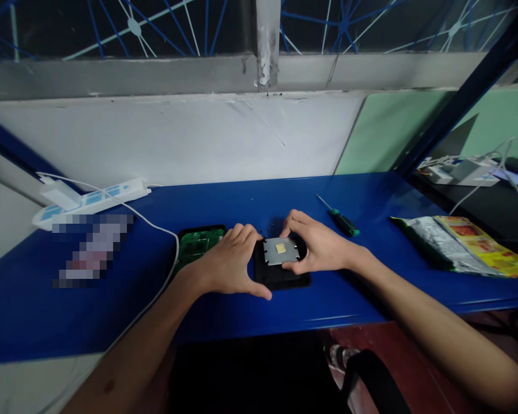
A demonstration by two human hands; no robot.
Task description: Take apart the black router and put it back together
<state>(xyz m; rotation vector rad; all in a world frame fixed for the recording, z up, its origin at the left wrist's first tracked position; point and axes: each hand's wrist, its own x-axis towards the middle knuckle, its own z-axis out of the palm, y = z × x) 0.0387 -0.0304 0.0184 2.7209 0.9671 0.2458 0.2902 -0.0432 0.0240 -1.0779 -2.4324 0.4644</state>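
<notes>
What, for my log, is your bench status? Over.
Right hand gripping silver plate over black case. Left hand spread open at the case's left side, contact unclear. White cable trailing left of that hand.

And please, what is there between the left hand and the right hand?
Between the left hand and right hand, the head view shows a silver plate over a black case.

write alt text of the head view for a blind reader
The right hand holds a metal plate over a black case on a blue table; the left hand is spread beside the case. A green board lies left, a screwdriver right.
</notes>
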